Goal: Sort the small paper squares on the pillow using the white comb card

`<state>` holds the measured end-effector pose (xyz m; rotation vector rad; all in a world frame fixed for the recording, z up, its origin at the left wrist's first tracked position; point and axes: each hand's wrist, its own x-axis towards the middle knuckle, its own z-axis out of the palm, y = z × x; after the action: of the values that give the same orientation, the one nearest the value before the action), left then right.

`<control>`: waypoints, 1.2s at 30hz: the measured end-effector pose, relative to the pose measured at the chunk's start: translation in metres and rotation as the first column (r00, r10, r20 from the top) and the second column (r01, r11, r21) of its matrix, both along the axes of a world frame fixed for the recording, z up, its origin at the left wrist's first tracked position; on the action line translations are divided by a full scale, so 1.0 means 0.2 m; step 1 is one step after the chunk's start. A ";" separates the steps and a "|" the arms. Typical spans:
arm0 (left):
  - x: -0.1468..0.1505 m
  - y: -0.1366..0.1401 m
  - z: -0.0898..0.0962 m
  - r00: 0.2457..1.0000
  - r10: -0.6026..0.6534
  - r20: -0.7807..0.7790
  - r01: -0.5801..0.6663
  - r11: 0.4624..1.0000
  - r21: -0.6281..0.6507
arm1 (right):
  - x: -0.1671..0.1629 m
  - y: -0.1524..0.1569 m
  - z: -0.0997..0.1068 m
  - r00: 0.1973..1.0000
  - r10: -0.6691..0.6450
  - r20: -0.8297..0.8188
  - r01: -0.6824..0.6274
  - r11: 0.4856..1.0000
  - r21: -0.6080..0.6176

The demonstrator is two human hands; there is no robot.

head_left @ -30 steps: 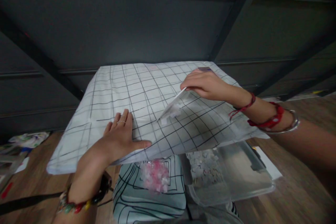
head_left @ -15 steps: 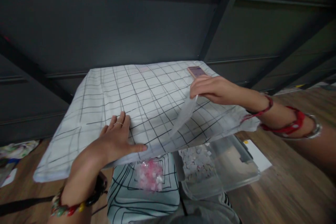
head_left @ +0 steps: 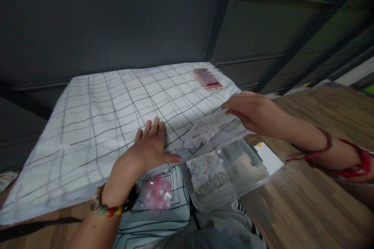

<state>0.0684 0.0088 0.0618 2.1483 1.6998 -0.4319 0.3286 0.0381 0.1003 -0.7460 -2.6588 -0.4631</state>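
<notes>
My left hand [head_left: 143, 149] lies flat near the front edge of a white table cover [head_left: 111, 113] with a black grid pattern. Its fingers are spread, thumb pointing right. Over the cover's right front edge, my right hand [head_left: 253, 113] pinches a thin translucent sheet [head_left: 226, 124], raised and tilted. White scraps [head_left: 198, 140] show at the sheet's lower part. Whether it is a bag or part of the cover, I cannot tell. Just below stands a clear plastic box [head_left: 209, 179] with many small white pieces in it.
A phone [head_left: 214, 85] lies at the cover's back right. A pink, clear-wrapped bundle [head_left: 157, 192] rests on a pale blue, black-lined cushion or fabric [head_left: 175, 218] below the table edge. A white card [head_left: 267, 157] sits beside the box. Behind rises a dark panelled wall [head_left: 117, 27].
My right hand has moved right and slightly lower, drawing the sheet with it; scraps now show there. My left hand remains flat on the cover, farther right in view. The view has shifted.
</notes>
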 end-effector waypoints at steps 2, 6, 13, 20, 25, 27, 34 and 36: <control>0.00 -0.01 0.01 1.000 -0.004 -0.023 0.004 1.000 -0.009 | 0.04 -0.11 0.01 1.000 0.027 0.004 -0.028 0.999 0.042; 0.02 -0.05 0.03 0.999 -0.022 -0.039 0.021 1.000 -0.015 | 0.10 -0.28 0.00 1.000 0.031 -0.007 -0.030 0.997 0.071; 0.04 -0.07 0.04 0.999 -0.034 -0.041 0.033 0.999 -0.020 | 0.12 -0.34 -0.08 0.997 -0.022 -0.074 0.028 0.995 0.091; 0.01 -0.06 0.01 1.000 -0.005 -0.005 0.005 1.000 -0.023 | 0.11 -0.33 -0.13 0.998 -0.008 -0.070 0.009 1.000 0.020; -0.01 -0.07 0.00 1.000 -0.001 -0.012 0.001 1.000 -0.030 | 0.15 -0.35 -0.14 0.996 -0.053 -0.066 0.053 0.999 0.004; -0.03 -0.06 0.00 1.000 -0.008 -0.017 0.008 1.000 -0.026 | 0.16 -0.34 -0.11 0.995 -0.063 -0.078 0.063 0.998 0.001; -0.20 -0.01 -0.01 0.987 0.154 -0.052 -0.153 0.988 0.024 | 0.19 0.04 0.05 0.759 -0.493 -0.425 0.454 0.869 -0.198; -0.25 0.01 -0.01 0.972 0.228 -0.055 -0.225 0.973 0.059 | 0.19 0.20 0.02 0.733 -0.544 -0.408 0.478 0.839 -0.260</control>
<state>0.0192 0.0107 0.0592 1.9622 1.9837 -0.3959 0.3674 0.0785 0.1037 -1.4512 -2.0160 -0.1858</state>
